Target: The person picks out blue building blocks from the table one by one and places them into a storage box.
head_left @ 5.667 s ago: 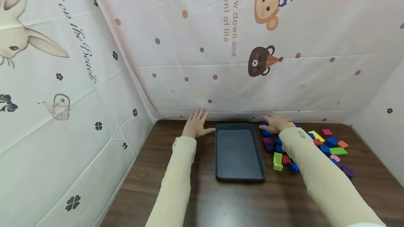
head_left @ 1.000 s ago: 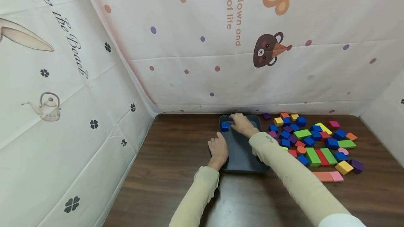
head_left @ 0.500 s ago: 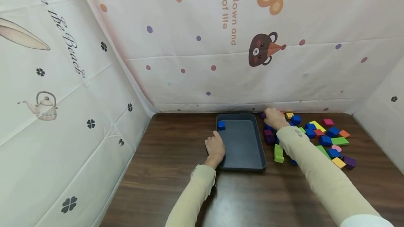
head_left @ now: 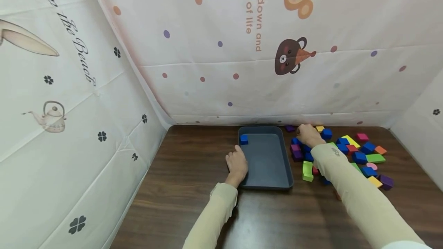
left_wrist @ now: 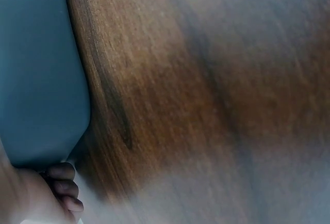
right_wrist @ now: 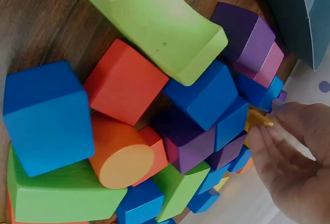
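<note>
A dark grey tray (head_left: 266, 164) lies on the wooden table, with one blue block (head_left: 243, 139) in its far left corner. My left hand (head_left: 237, 165) holds the tray's left edge; the left wrist view shows its fingers (left_wrist: 64, 185) curled against the tray wall. At the far side of the block pile, my right hand (head_left: 309, 135) pinches a yellow block (right_wrist: 256, 120) between thumb and fingers. The right wrist view shows blue and purple blocks close beside it, while the head view has the yellow block hidden behind the hand.
Several coloured blocks lie crowded right of the tray, among them a light green arched block (head_left: 307, 171), a purple block (head_left: 385, 182) and a pink block (head_left: 362, 137). A white printed cloth (head_left: 194, 95) hangs along the table's back edge.
The tray was bare at first and now holds a blue block. My left hand moved onto the tray's edge. My right hand left the tray and went right, to the yellow block.
</note>
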The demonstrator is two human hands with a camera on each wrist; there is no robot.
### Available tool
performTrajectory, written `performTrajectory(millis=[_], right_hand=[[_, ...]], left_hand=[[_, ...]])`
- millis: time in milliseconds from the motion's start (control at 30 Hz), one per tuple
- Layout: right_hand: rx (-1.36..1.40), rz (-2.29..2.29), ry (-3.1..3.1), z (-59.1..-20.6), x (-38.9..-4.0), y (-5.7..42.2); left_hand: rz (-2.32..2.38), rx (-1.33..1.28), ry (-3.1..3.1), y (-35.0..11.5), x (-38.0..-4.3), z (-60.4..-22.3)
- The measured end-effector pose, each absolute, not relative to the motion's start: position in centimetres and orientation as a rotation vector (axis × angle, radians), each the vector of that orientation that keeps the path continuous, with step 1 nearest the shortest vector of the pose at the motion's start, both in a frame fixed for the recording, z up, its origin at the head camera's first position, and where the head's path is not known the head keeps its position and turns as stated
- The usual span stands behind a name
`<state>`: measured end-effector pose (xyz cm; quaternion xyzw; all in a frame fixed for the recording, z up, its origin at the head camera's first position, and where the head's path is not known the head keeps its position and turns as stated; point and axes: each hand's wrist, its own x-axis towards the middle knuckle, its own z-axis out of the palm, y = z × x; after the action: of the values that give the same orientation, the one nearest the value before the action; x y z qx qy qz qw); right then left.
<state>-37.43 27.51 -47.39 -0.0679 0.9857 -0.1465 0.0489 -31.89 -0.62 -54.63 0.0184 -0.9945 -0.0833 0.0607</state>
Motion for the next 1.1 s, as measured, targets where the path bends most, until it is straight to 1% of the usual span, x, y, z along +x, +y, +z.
performTrajectory(millis=[233,433,800,1100], right_hand=[[-0.355,-0.357,2.879,-48.2,-37.8,27.3],[-0.338,-0.361,2.905,-48.4,-37.8,27.1],[-0.327,-0.311,2.918,-46.7,-37.2,27.3],[-0.460,-0.255,2.932,-45.4,-37.4,27.3]], left_hand=[[-0.280,0.089,-2.993,-0.7,-31.7,-54.4],[-0.264,0.058,-2.998,-0.5,-31.5,-54.5],[-0.284,0.064,-2.986,0.0,-31.5,-54.6],[-0.251,0.051,-2.991,-0.1,-31.6,-54.7]])
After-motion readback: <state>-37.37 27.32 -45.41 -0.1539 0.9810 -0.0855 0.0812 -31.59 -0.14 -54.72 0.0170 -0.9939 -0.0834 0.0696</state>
